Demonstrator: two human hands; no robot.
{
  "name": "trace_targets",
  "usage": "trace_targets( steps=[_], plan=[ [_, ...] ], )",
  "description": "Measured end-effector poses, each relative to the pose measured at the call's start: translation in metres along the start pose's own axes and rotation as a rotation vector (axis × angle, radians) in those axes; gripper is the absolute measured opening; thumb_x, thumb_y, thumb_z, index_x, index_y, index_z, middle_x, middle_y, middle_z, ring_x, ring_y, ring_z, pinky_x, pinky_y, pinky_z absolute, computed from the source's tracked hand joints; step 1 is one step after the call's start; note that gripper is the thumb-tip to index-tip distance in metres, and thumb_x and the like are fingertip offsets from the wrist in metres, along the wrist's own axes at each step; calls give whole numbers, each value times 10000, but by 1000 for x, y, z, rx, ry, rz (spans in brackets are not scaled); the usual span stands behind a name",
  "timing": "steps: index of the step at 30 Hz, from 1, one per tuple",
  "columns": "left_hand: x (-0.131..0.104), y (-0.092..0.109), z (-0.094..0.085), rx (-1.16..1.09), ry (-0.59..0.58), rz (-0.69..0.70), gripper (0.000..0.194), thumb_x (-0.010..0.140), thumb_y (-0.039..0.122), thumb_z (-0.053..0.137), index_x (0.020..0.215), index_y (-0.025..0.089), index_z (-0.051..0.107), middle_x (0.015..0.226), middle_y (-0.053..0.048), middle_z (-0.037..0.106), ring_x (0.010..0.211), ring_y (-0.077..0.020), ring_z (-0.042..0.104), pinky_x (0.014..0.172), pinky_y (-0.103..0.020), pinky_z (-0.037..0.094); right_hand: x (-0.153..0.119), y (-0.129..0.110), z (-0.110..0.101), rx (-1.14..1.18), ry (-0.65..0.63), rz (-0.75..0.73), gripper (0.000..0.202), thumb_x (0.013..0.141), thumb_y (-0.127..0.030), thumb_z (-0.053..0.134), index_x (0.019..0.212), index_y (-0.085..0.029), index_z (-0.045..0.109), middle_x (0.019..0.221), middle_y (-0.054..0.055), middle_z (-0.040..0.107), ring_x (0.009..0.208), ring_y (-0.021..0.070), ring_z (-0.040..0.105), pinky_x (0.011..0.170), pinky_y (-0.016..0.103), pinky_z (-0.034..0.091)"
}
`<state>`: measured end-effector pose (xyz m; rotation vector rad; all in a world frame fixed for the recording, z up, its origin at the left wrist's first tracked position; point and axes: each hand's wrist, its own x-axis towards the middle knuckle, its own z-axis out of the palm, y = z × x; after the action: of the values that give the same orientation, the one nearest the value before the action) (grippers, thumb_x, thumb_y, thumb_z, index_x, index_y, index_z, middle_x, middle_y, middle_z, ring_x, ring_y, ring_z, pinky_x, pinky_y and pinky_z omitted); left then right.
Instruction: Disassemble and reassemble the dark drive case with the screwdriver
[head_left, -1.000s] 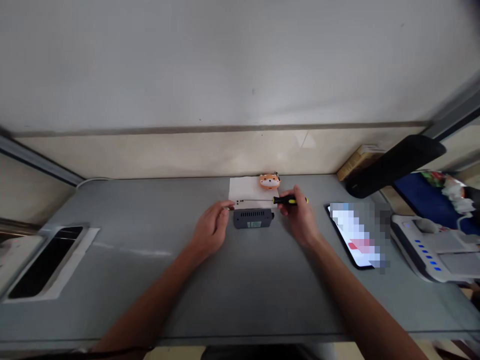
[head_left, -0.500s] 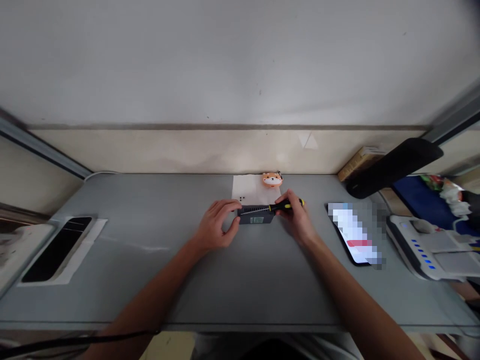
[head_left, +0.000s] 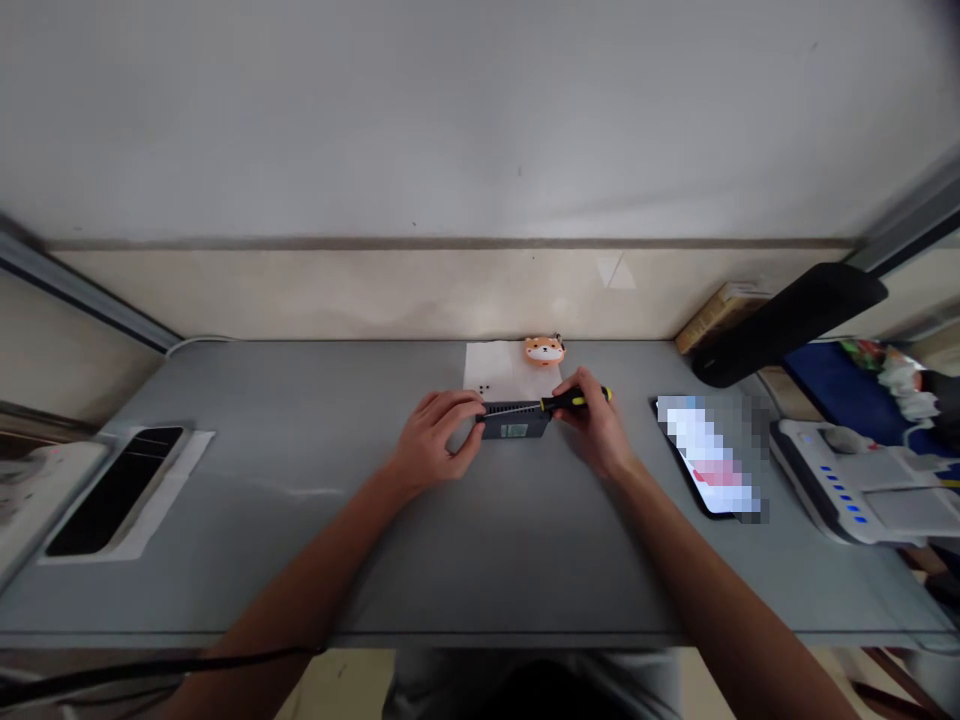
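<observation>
A small dark box [head_left: 514, 425] with vent slots and a pale label stands at the middle of the grey desk. My left hand [head_left: 439, 440] grips its left end between thumb and fingers. In my right hand [head_left: 596, 425] is a black and yellow screwdriver [head_left: 571, 399], its shaft lying across the top of the box and pointing left; the tip is by my left fingertips. Behind the box lies a white paper [head_left: 501, 368] with several tiny dark screws on it. An orange animal-faced case [head_left: 544, 350] rests at the paper's back right.
A lit phone [head_left: 709, 455] lies right of my right hand, with a white power strip [head_left: 847, 490] beyond. A black cylinder [head_left: 787, 325] leans at the back right. On the left lies a dark phone [head_left: 116, 490] on white paper.
The whole view has shifted slightly, so the desk sits a little higher in the picture. The box appears slightly more tilted, and both hands keep their holds.
</observation>
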<state>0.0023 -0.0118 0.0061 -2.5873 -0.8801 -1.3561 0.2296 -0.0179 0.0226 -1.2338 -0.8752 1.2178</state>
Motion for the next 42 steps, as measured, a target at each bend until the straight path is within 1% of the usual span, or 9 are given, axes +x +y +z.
trace_targets(
  steps=[7, 13, 21, 24, 26, 30, 33, 39, 42],
  plan=[
    [-2, -2, 0, 21, -20, -24, 106, 944, 154, 570, 1023, 220, 596, 999, -59, 761, 874, -181, 737, 798, -329, 557, 0, 0, 1, 18, 20, 11, 599, 622, -822, 716, 617, -226, 653, 560, -4, 576, 551, 130, 499, 530, 276, 358],
    [-2, -2, 0, 44, -43, -22, 88, 959, 165, 553, 979, 223, 616, 981, -59, 762, 859, -180, 737, 793, -334, 559, 0, 0, 3, 11, 16, -22, 623, 636, -856, 679, 620, -234, 647, 537, -11, 541, 498, 116, 428, 495, 283, 318],
    [-3, -2, 0, 11, -79, -51, 126, 939, 132, 552, 920, 229, 630, 995, -50, 751, 849, -169, 719, 801, -325, 540, 2, 4, 0, 52, 32, -18, 620, 645, -851, 683, 633, -233, 646, 554, -6, 565, 521, 124, 460, 505, 272, 325],
    [-1, -1, -2, -25, -76, -57, 121, 940, 127, 552, 927, 226, 620, 992, -51, 740, 866, -170, 717, 817, -318, 550, 5, 5, -1, 87, 78, -32, 674, 631, -905, 636, 676, -233, 642, 555, -14, 557, 495, 113, 423, 480, 262, 291],
    [2, 0, -4, -47, -86, -58, 115, 942, 121, 549, 934, 219, 610, 1000, -57, 729, 869, -165, 714, 816, -303, 555, 7, 6, -1, 53, 91, -58, 710, 623, -935, 606, 734, -236, 654, 582, -19, 573, 484, 107, 400, 468, 259, 279],
    [6, 2, -8, -51, -137, -34, 128, 951, 110, 530, 972, 211, 606, 1001, -59, 714, 825, -151, 702, 779, -275, 560, 8, 10, -1, -115, 27, -118, 702, 656, -912, 606, 825, -235, 674, 659, -16, 628, 499, 108, 413, 480, 265, 310],
    [6, 1, -10, -43, -154, -40, 145, 956, 114, 520, 992, 218, 614, 998, -51, 719, 828, -155, 705, 792, -285, 566, 6, 11, 0, -183, -31, -164, 659, 700, -867, 613, 842, -227, 682, 658, -28, 617, 506, 105, 410, 495, 268, 319],
    [4, -4, -15, -24, -169, -44, 166, 921, 105, 510, 968, 215, 625, 986, -57, 740, 828, -165, 716, 773, -296, 566, 4, 9, 1, -173, -118, -141, 661, 660, -856, 659, 825, -217, 686, 614, -37, 594, 491, 100, 429, 481, 264, 314],
    [4, -5, -16, 11, -156, -27, 166, 917, 108, 517, 957, 215, 638, 980, -54, 759, 803, -164, 722, 762, -301, 563, 5, 9, -1, -133, -106, -125, 704, 618, -893, 654, 827, -221, 687, 616, -25, 618, 474, 101, 442, 467, 269, 312]
  ],
)
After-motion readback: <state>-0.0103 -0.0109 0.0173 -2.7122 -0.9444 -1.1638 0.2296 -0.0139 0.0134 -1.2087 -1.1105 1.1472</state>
